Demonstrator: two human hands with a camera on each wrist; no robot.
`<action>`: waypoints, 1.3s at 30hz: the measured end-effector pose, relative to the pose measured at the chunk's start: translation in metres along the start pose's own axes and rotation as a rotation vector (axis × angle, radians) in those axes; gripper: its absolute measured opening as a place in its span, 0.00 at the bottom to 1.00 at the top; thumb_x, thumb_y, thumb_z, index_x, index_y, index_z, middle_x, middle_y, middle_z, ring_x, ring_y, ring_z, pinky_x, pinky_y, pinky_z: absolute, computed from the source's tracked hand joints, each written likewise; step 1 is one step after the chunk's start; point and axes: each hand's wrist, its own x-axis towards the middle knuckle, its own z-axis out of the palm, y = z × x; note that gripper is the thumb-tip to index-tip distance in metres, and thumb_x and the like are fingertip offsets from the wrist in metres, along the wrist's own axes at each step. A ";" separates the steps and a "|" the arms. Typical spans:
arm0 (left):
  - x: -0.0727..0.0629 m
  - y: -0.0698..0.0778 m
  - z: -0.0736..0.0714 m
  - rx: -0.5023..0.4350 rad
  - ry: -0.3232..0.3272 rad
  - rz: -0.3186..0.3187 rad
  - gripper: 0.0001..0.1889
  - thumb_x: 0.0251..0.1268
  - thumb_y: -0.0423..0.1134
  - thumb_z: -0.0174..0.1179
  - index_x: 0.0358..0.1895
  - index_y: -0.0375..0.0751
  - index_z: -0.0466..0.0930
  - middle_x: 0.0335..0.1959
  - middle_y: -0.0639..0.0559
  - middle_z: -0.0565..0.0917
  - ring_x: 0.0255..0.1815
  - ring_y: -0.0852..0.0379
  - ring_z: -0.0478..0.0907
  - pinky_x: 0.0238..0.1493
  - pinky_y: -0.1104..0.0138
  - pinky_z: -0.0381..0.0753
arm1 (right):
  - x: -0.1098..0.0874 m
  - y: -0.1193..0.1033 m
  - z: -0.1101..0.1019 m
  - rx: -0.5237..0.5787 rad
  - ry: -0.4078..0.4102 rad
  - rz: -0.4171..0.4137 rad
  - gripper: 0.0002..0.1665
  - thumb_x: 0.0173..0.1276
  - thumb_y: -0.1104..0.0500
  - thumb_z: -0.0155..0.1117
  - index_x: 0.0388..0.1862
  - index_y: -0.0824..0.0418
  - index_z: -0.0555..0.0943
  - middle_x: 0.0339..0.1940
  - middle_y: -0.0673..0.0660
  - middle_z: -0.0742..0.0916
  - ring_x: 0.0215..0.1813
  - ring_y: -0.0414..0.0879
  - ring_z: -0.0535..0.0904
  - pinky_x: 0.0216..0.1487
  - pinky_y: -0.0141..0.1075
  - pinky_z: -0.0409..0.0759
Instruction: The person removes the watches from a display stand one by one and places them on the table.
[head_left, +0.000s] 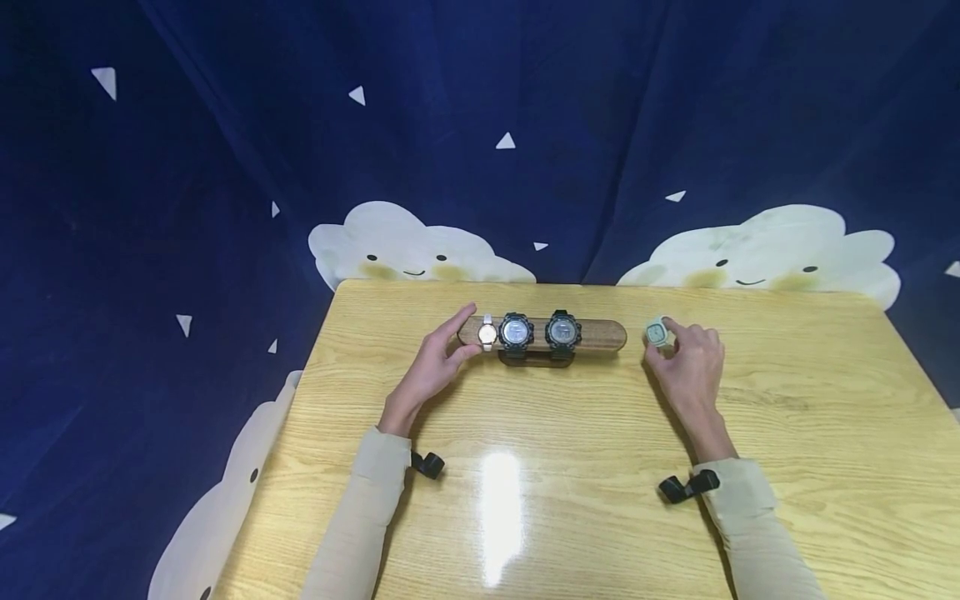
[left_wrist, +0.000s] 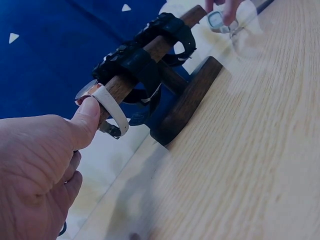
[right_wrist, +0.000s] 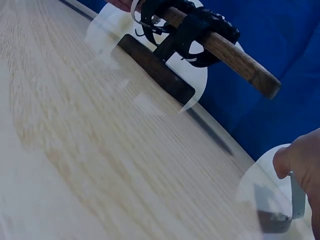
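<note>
My left hand (head_left: 433, 358) grips the bar (head_left: 540, 333) end, thumb touching the white watch (head_left: 487, 335); my right hand (head_left: 693, 362) pinches the mint watch (head_left: 657, 334).

Dressed in a pale beige left sleeve (head_left: 362, 517) and matching right sleeve (head_left: 757, 529), long, plain and lightly creased. Fitted at the cuffs with a small black left camera (head_left: 431, 465) and a similar right camera (head_left: 673, 490).

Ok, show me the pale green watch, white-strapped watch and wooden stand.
Pale green watch (head_left: 657, 334), head view: its face.
White-strapped watch (left_wrist: 113, 106), left wrist view: its strap.
Wooden stand (right_wrist: 159, 71), right wrist view: its base.
</note>
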 end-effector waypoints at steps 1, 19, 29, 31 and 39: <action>0.000 0.000 0.000 0.003 0.000 0.002 0.37 0.72 0.35 0.64 0.82 0.45 0.61 0.82 0.47 0.62 0.83 0.48 0.58 0.83 0.56 0.56 | 0.000 0.001 0.001 -0.002 -0.002 -0.010 0.24 0.53 0.66 0.76 0.52 0.69 0.88 0.23 0.64 0.79 0.31 0.61 0.68 0.37 0.50 0.62; 0.002 -0.002 0.001 0.013 -0.005 0.007 0.38 0.72 0.35 0.64 0.82 0.42 0.61 0.82 0.46 0.63 0.82 0.50 0.59 0.83 0.60 0.56 | -0.005 0.013 0.005 -0.120 -0.017 -0.206 0.21 0.56 0.64 0.73 0.50 0.70 0.87 0.26 0.65 0.83 0.27 0.60 0.67 0.29 0.50 0.63; 0.000 -0.001 0.000 0.011 -0.001 0.007 0.37 0.72 0.34 0.64 0.82 0.41 0.61 0.82 0.45 0.62 0.82 0.47 0.59 0.83 0.56 0.57 | -0.005 0.011 0.008 -0.130 -0.042 -0.220 0.16 0.56 0.65 0.74 0.44 0.70 0.88 0.25 0.63 0.83 0.26 0.58 0.66 0.28 0.48 0.62; 0.000 -0.001 0.000 0.011 -0.001 0.012 0.37 0.72 0.34 0.64 0.82 0.40 0.61 0.82 0.44 0.62 0.82 0.46 0.59 0.83 0.56 0.57 | -0.006 0.011 0.009 -0.134 -0.047 -0.216 0.14 0.58 0.64 0.74 0.42 0.71 0.89 0.27 0.64 0.84 0.26 0.57 0.65 0.29 0.48 0.61; 0.001 -0.002 0.001 0.010 -0.002 0.011 0.37 0.72 0.35 0.64 0.82 0.42 0.61 0.82 0.45 0.62 0.83 0.48 0.58 0.83 0.58 0.56 | -0.006 0.012 0.009 -0.140 -0.060 -0.201 0.07 0.60 0.68 0.70 0.37 0.70 0.89 0.25 0.64 0.84 0.26 0.56 0.63 0.29 0.47 0.60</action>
